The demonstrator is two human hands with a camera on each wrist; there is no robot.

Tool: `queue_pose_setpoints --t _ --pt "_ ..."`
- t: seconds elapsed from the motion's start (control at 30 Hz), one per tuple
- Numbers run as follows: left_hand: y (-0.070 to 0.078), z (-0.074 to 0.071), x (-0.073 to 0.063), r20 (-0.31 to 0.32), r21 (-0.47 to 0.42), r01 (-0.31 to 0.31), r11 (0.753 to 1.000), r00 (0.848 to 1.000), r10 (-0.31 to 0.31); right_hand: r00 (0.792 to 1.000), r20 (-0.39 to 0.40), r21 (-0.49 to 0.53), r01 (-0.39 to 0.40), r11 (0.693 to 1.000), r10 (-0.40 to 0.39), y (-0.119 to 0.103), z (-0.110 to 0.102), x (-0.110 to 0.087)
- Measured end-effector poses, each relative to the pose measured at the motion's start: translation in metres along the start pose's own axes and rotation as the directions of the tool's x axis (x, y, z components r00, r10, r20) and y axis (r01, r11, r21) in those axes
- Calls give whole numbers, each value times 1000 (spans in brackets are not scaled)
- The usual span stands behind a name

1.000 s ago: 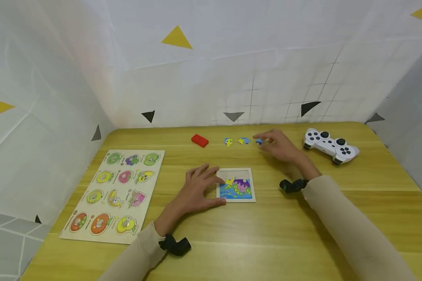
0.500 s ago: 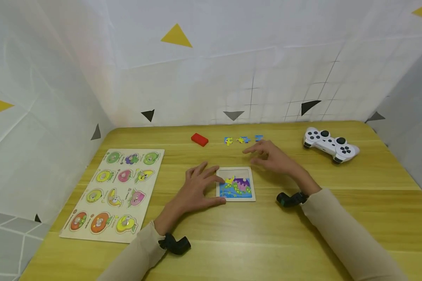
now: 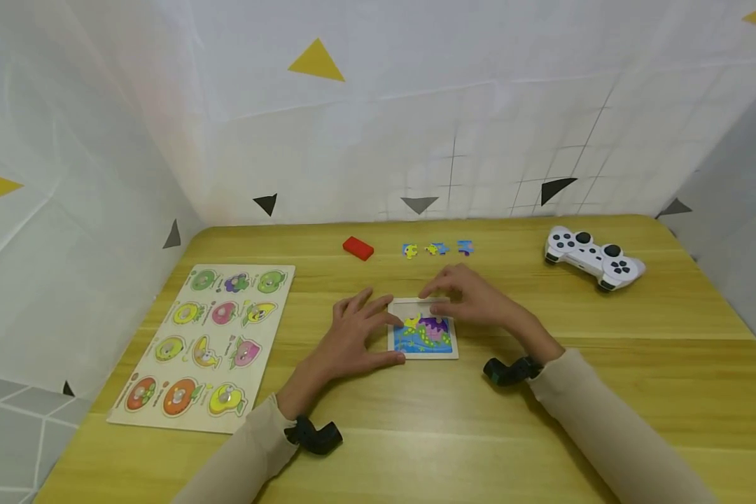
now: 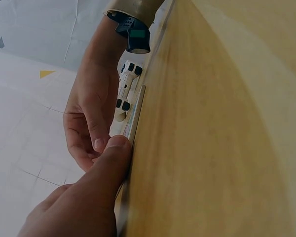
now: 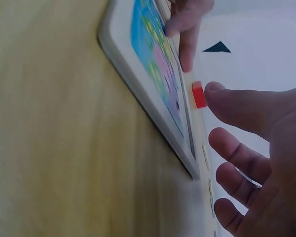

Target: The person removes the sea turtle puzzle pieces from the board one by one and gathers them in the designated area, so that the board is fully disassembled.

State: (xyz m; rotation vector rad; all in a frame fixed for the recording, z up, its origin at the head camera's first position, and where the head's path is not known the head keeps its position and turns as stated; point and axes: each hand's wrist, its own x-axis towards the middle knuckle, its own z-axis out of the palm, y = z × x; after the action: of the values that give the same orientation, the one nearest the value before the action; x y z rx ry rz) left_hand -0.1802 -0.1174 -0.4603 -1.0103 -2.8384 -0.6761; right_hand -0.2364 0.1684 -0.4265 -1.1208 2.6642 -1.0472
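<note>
A small jigsaw puzzle in a pale square frame (image 3: 423,355) lies on the table, its lower part filled with a blue, purple, green and yellow picture. At its left side, my left hand (image 3: 355,339) holds the frame, thumb at the lower corner and fingers toward the upper one. Over the frame's upper right hovers my right hand (image 3: 475,297), thumb and fingers apart. In the right wrist view that hand (image 5: 266,148) shows nothing between its fingertips. Loose jigsaw pieces (image 3: 465,247) lie in a row behind the frame.
A wooden fruit puzzle board (image 3: 211,346) lies at the left of the table. Behind the frame sits a red block (image 3: 358,248). A white game controller (image 3: 593,257) is at the back right. White cloth (image 3: 353,154) rises along the table's back edge.
My right hand has moved from the rightmost loose piece, left and nearer, to above the puzzle frame. That loose piece stays in the row, now uncovered. My left hand keeps its place.
</note>
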Motion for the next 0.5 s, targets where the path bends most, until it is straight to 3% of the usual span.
queue_pose_setpoints --t 0.5 --pt "1 -2 0 14 -11 3 1000 1000 -3 997 50 -56 53 997 -50 -19 20 1"
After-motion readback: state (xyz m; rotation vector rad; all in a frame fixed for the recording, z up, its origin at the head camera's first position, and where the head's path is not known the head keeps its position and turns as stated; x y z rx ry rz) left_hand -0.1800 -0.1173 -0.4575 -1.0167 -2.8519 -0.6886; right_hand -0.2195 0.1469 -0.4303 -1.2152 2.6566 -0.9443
